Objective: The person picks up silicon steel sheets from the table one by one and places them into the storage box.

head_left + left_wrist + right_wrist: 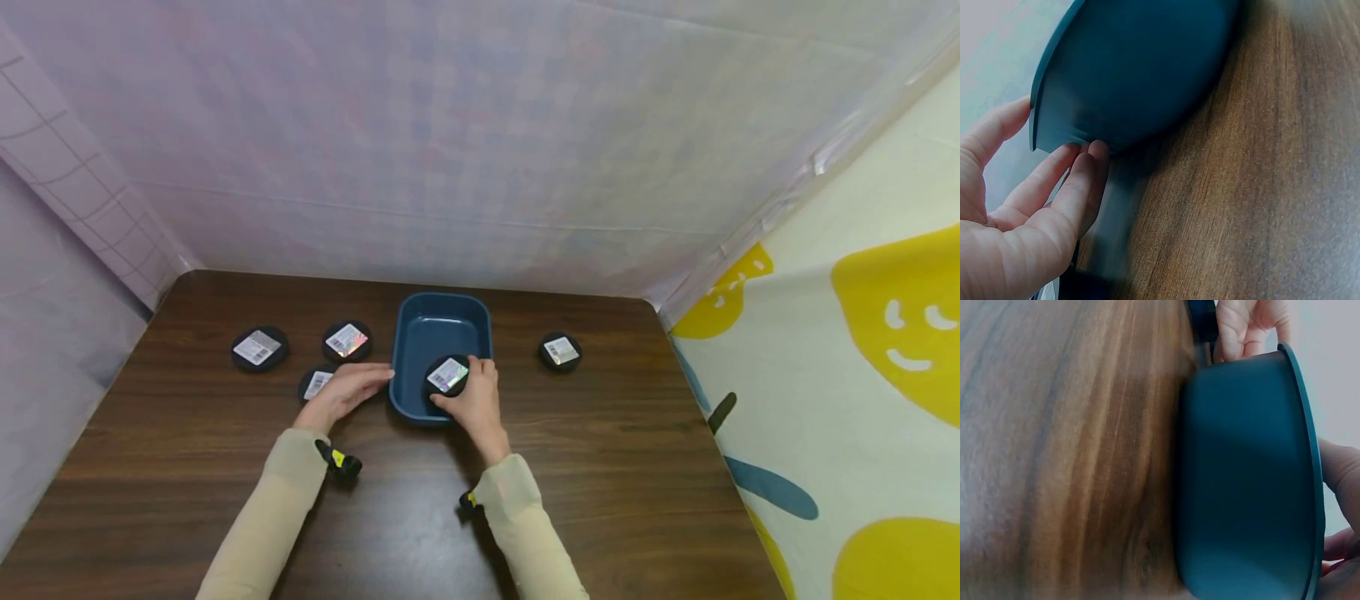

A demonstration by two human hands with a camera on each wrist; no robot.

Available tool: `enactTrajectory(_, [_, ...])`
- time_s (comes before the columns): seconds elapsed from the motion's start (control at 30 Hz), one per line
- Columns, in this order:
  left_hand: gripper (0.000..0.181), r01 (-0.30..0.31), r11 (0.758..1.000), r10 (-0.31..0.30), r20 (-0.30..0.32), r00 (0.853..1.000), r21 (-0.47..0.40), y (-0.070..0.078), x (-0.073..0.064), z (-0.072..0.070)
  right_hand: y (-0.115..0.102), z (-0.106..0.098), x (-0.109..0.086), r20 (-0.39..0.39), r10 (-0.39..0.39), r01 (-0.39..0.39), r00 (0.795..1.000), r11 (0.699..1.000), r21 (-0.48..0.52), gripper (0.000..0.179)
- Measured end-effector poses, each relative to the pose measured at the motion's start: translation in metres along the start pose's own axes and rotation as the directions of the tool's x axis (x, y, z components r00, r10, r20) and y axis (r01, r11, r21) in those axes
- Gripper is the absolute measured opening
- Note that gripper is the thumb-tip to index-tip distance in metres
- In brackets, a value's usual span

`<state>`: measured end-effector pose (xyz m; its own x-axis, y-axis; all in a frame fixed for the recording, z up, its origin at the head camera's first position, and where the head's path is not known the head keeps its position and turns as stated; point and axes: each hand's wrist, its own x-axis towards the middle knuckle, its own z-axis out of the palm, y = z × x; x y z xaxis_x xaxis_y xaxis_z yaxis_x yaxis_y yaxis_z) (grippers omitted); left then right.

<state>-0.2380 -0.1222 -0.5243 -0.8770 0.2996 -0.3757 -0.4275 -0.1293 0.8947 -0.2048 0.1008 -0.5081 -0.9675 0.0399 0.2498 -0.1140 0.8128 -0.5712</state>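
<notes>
A blue rectangular basin (441, 325) stands on the table. Inside its near right part my right hand (477, 406) holds a round black disc (447, 376) with a white barcode label on top, thumb at its near side and fingers at its far right. My left hand (346, 395) rests against the basin's left side, its fingers fairly straight. In the left wrist view that left hand (1029, 212) has the thumb at the rim and fingertips on the outer wall. A labelled black disc (317, 382) lies partly hidden behind the left hand.
Two more labelled black discs lie left of the basin, a nearer-in disc (347, 341) and a farther-out disc (259, 348). Another disc (560, 352) lies to its right. The brown wooden table (615, 467) ends at a fabric-covered wall (450, 150) at the back.
</notes>
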Motion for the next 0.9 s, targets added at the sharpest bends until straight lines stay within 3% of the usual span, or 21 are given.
enactTrajectory(0.3, [0.053,0.007,1.0,-0.008,-0.013,1.0,-0.003,0.001,-0.001,0.001,-0.009,-0.005,0.002,0.122,0.055,-0.043,0.991,0.994,-0.103,0.088])
enactTrajectory(0.9, [0.054,0.017,1.0,-0.017,-0.014,1.0,0.003,0.001,0.0,0.001,-0.016,-0.003,0.006,0.201,0.116,-0.06,0.973,0.962,-0.265,0.076])
